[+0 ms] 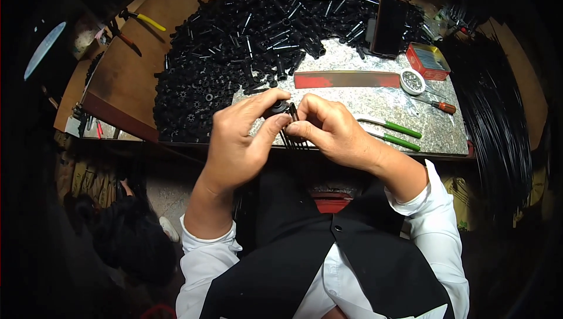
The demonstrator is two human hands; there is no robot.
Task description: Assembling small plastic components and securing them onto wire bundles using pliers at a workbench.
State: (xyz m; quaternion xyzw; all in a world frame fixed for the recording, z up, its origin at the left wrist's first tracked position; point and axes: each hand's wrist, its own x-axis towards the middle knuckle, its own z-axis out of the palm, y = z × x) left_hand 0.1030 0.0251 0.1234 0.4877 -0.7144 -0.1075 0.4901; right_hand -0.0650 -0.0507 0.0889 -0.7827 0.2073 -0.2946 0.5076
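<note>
Above the front edge of the table, my two hands meet. The fingers and thumb of my left hand (237, 134) pinch a round black part (278, 107). Several thin black rods (292, 141) hang down between the hands, close beneath that part. My right hand (331, 126) is closed, its thumb and bent forefinger pressed together around the upper ends of the rods; its fingertips partly hide how rods and part join. Just to the right lie pliers with green handles (402, 134), apart from my right hand.
A large heap of black parts (258, 31) covers the back and left. Behind my hands lie a red-and-dark strip (346, 79), a white cup (412, 82), a red box (427, 62), a standing phone (389, 25) and a screwdriver (444, 107). Long black rods (489, 107) droop at right.
</note>
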